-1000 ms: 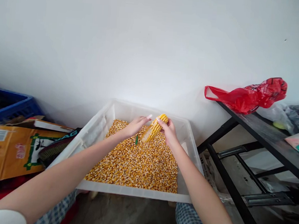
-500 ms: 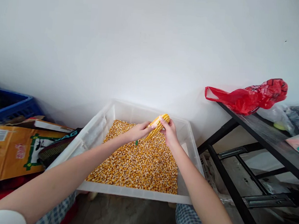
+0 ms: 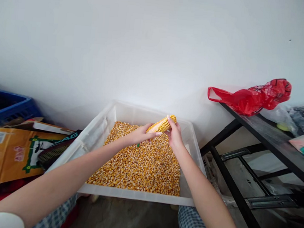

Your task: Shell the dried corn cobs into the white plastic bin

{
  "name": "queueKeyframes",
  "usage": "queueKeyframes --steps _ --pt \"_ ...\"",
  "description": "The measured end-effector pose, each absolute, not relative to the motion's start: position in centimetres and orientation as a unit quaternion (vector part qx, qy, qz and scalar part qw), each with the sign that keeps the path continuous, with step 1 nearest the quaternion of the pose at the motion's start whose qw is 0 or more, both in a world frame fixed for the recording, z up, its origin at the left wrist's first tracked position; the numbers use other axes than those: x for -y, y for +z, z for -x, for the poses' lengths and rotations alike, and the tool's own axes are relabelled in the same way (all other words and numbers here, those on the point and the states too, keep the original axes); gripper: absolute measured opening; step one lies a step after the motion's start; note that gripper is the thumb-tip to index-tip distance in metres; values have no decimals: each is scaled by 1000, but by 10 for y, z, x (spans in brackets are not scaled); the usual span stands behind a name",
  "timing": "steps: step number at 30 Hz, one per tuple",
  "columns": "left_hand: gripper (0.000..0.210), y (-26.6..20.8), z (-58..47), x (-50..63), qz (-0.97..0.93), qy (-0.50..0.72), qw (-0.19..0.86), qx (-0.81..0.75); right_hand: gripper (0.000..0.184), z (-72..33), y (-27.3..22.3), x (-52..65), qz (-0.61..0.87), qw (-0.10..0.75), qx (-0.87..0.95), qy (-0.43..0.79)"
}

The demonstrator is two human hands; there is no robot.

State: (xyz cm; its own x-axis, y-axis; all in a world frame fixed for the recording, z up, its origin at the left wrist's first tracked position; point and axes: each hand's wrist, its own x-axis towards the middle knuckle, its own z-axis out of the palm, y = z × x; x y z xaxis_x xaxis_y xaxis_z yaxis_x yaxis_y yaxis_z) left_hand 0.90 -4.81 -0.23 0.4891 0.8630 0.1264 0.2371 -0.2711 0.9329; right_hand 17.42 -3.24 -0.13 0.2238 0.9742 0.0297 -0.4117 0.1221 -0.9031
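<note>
Both hands grip one yellow corn cob above a bin of kernels. My left hand is closed around its lower left end, the thumb along the near side. At the upper right end my right hand is closed on it, with the thumb on top. A pale strip without kernels shows along the cob's near face. Below lie many loose corn kernels, filling a whitish translucent plastic bin. A small green bit shows near my left hand.
A black metal-framed table stands at the right, with a red plastic bag on its corner. At the left are an orange cardboard box and a blue crate. A white wall rises behind the bin.
The cob has tilted from steep to flatter, its upper end shifting right. My left thumb has moved to its near side, and the bare strip now shows more.
</note>
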Motion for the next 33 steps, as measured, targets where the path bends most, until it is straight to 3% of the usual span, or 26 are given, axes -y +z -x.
queueKeyframes --steps 8,16,20,23,29,31,33 --pt "53 0 -9 50 -757 347 406 -375 37 -182 -5 27 473 637 319 518" --pt "64 1 -19 58 -700 411 450 -372 38 -180 -2 25 427 631 334 555" --pt "55 7 -20 56 -635 531 435 -355 40 -166 3 38 376 561 324 662" --pt "52 15 -12 48 -537 625 424 -375 45 -148 2 57 362 450 369 728" --pt "64 17 8 30 -384 558 630 -381 45 -135 4 79 329 187 585 718" --pt "61 17 9 30 -382 517 677 -358 50 -142 6 73 346 185 610 688" --pt "57 18 8 34 -388 484 716 -321 54 -151 8 64 388 286 588 649"
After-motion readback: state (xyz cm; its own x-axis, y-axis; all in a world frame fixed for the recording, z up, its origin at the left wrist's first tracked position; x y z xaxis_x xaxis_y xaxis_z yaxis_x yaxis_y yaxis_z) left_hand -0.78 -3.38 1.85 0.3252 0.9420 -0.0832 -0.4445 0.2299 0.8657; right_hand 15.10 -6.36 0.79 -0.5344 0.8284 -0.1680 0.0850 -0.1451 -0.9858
